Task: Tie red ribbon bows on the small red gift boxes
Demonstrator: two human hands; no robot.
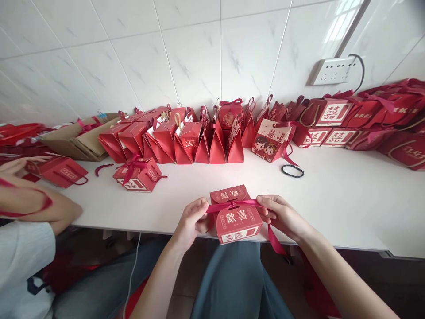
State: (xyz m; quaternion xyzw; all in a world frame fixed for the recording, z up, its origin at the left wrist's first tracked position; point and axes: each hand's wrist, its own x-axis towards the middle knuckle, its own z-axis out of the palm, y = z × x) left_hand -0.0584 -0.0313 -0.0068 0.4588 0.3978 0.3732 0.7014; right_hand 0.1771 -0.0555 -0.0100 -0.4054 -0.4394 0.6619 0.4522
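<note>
A red gift box (236,221) with white printed characters sits at the table's front edge, between my hands. A crimson ribbon (233,204) crosses its top and is looped at the middle. My left hand (193,218) is closed, pinching the ribbon at the box's left side. At the right side my right hand (277,212) pinches the other stretch of ribbon between thumb and fingers. One loose ribbon tail (276,241) hangs down below the right hand, past the table edge.
Finished-looking red boxes (191,137) line the wall. One ribboned box (141,175) stands left of centre, and a black elastic band (292,171) lies to the right. At far left, a co-worker's arm (49,201) rests by another red box (61,170). A power strip (332,71) is on the wall.
</note>
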